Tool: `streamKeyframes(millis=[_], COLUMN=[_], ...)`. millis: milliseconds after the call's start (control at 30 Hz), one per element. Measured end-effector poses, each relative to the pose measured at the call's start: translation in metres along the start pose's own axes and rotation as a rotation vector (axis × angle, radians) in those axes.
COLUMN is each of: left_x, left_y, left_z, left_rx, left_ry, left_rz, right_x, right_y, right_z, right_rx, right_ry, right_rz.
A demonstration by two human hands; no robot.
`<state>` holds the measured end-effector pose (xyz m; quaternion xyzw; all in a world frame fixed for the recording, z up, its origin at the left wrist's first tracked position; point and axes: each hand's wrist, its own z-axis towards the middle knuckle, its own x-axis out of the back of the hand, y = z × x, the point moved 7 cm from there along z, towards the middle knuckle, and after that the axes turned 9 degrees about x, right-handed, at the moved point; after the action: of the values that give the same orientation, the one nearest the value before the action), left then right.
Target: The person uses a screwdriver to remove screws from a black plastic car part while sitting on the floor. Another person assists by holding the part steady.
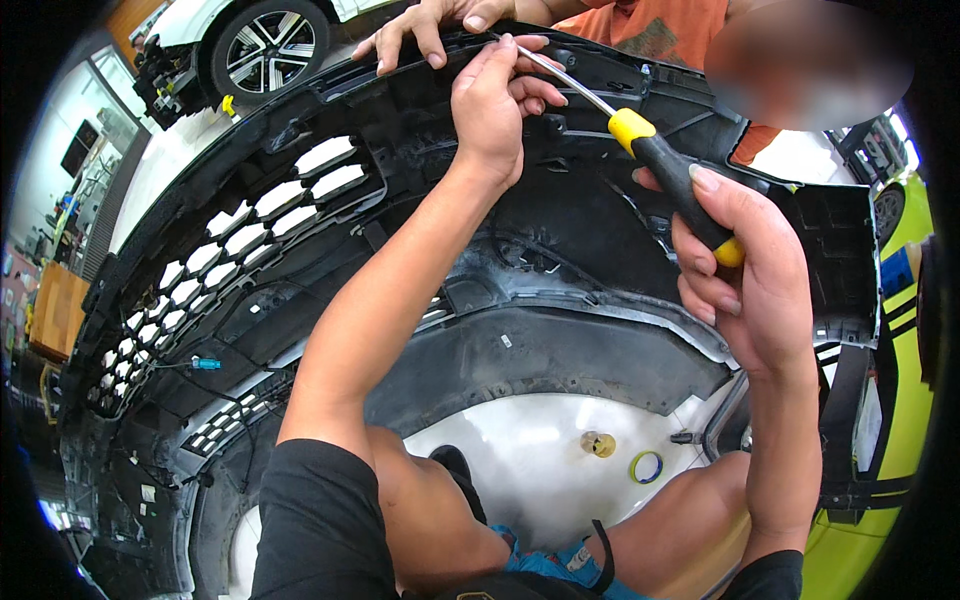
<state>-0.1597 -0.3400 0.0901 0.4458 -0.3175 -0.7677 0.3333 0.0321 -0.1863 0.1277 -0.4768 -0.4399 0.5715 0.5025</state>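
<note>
My right hand [740, 250] is wrapped around the black and yellow handle of a screwdriver [665, 165]. Its metal shaft slants up and left to the top edge of a black car bumper [560, 205], seen from its inner side. Around the shaft near its tip, my left hand [490, 115] has its fingers closed; the tip itself is hidden. Just beyond, another person's hand [415, 35] rests on the same bumper edge.
A co-worker in an orange shirt [660, 30] is across the bumper. Behind are a white car's wheel [268, 48] and, at right, a bright green car panel [870, 540]. A tape roll [646, 467] and a small amber roll [598, 444] lie on the floor. A blue connector [206, 364] hangs on a wire.
</note>
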Motion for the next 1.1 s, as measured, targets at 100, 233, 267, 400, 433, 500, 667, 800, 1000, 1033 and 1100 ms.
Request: streamKeyframes(millis=[100, 233, 267, 400, 433, 500, 667, 800, 1000, 1033, 1100], left_x=[-0.001, 0.001, 0.003, 0.007, 0.008, 0.004, -0.003, -0.007, -0.009, -0.014, -0.026], left_y=[-0.002, -0.003, -0.003, -0.003, -0.002, -0.005, -0.026, -0.040, -0.033, -0.029, -0.020], left_z=[0.000, 0.003, 0.003, 0.005, 0.004, 0.003, -0.007, -0.020, -0.018, -0.018, -0.021], left_rx=[-0.003, 0.019, 0.014, -0.026, -0.042, -0.009, 0.052, 0.088, 0.007, -0.010, -0.028], left_ry=[-0.002, -0.026, -0.028, -0.034, -0.035, 0.015, -0.042, -0.041, -0.159, -0.177, -0.224], left_rz=[0.035, 0.027, 0.029, 0.060, 0.075, 0.029, 0.074, 0.131, 0.341, 0.372, 0.377], right_x=[0.007, 0.007, 0.006, 0.004, 0.004, 0.008, 0.021, 0.063, 0.117, 0.123, 0.132], right_y=[-0.001, -0.001, -0.001, -0.002, -0.002, -0.001, 0.023, 0.074, 0.101, 0.102, 0.104], right_z=[0.005, 0.011, 0.011, 0.013, 0.014, 0.015, 0.001, -0.041, -0.086, -0.091, -0.097], right_rx=[-0.036, -0.018, -0.013, 0.007, 0.013, 0.016, 0.003, -0.083, -0.171, -0.167, -0.182], right_ry=[0.021, 0.000, -0.002, -0.001, 0.001, -0.010, 0.009, 0.056, 0.197, 0.230, 0.241], right_rz=[0.019, 0.033, 0.033, 0.012, 0.002, -0.007, -0.038, 0.053, 0.029, 0.026, 0.037])
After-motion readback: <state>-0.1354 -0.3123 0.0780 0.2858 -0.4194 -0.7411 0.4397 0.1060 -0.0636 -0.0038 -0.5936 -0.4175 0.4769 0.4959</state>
